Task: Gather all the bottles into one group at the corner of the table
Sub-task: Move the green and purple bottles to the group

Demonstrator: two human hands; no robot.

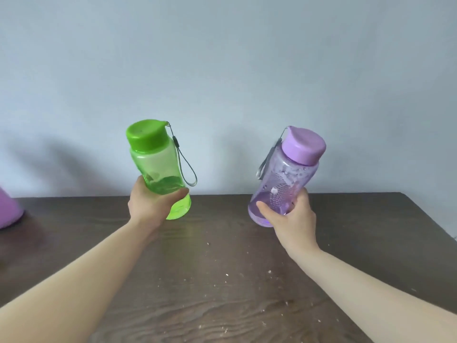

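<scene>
My left hand (150, 206) grips the lower part of a translucent green bottle (154, 160) with a green cap and a grey wrist strap, tilted slightly left above the table. My right hand (293, 219) grips the lower part of a translucent purple bottle (289, 177) with a lilac cap and a grey strap, tilted to the right. Both bottles are held off the dark wooden table (222, 268), roughly level with its far edge. A purple object (8, 211), cut off at the left frame edge, rests on the table; I cannot tell whether it is a bottle.
The table's far edge meets a pale blue-grey wall (222, 70). The table's far right corner (401, 194) is in view, with its right edge running down toward the frame's right side. Small light crumbs (226, 274) are scattered over the wood.
</scene>
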